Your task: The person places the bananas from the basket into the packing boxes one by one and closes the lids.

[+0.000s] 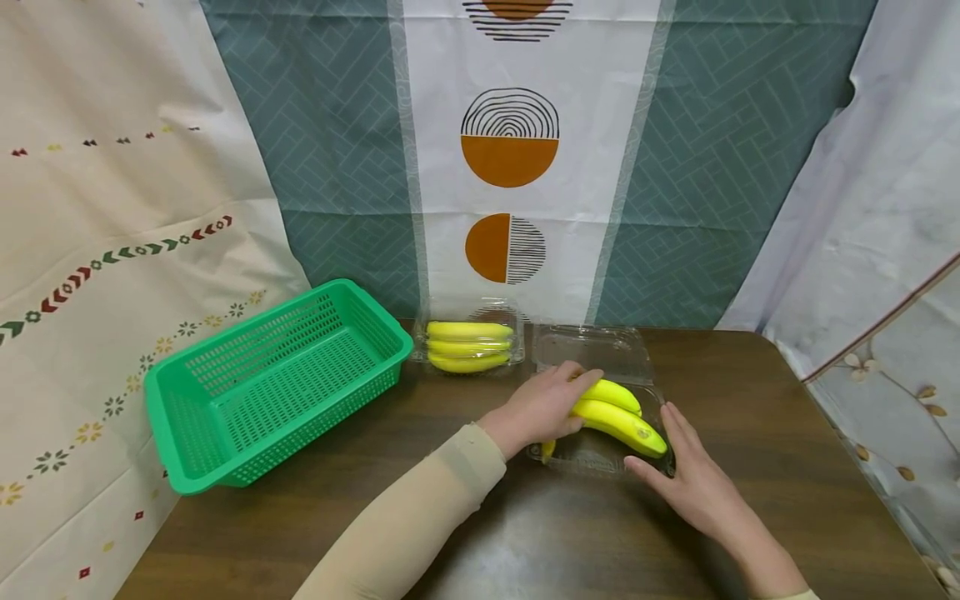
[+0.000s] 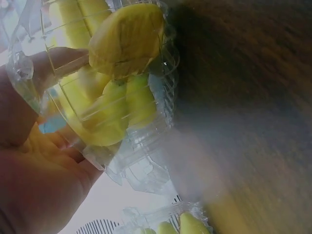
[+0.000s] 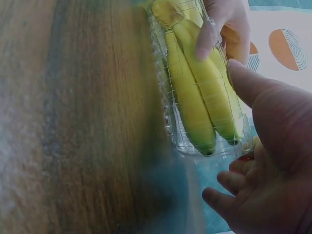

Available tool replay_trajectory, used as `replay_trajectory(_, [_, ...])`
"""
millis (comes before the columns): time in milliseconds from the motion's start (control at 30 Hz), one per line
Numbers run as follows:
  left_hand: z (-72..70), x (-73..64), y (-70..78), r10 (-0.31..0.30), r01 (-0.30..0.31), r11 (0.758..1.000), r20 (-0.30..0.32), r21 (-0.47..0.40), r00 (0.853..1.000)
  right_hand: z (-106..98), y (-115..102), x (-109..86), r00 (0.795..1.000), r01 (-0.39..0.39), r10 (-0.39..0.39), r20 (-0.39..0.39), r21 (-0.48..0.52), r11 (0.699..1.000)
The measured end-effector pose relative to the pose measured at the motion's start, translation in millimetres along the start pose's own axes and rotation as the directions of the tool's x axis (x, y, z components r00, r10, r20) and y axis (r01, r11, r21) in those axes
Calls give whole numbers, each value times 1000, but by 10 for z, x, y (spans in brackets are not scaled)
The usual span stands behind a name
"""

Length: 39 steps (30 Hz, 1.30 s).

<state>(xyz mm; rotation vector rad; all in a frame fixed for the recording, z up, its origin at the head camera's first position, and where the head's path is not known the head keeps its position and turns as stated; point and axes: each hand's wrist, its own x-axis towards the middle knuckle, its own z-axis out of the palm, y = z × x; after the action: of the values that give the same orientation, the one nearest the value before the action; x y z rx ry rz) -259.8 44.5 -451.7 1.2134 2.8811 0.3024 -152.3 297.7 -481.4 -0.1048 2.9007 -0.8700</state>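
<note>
A bunch of yellow bananas [image 1: 618, 425] lies in the base of a clear plastic clamshell box [image 1: 588, 461], whose lid [image 1: 592, 350] is folded back on the table. My left hand [image 1: 536, 408] grips the bananas near their stem end, its thumb on the near side. In the right wrist view the left thumb [image 3: 206, 43] presses on a banana. My right hand [image 1: 693, 479] is at the box's right end, thumb and fingers spread apart around that corner. The right wrist view shows the banana tips [image 3: 207, 148] by the box's end wall, close to the right fingers.
A second clear box [image 1: 517, 350] with bananas [image 1: 468, 346] stands at the back, left of the opened box. A green perforated basket [image 1: 281, 442] sits on the left of the brown wooden table [image 1: 360, 450]. Patterned curtains hang behind and at both sides.
</note>
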Motion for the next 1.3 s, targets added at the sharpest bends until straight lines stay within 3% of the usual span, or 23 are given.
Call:
replay_trajectory(333, [9,-96,-18,-24,22,999,-60,-35,998,-40,0,-15,1000,22,-22,10,5,1000])
replay_trajectory(567, [2,-201,-52,-129,114,987,-145,-111,981,-102,-39,-9,998,51,-50,-24,28,998])
replay_trajectory(867, [24,-301,-69,-229,191,959,-175,-208,958,-156,-74,81,997,65,-63,-43,39,997])
replay_trajectory(1133, [45,-353,-77,-328,265,899,-135,-348,935,-171,-81,169,997,69,-66,-44,52,996])
replay_trajectory(1300, [73,-372,-93,-354,288,869,-99,-403,930,-194,-67,228,998,55,-53,-33,59,997])
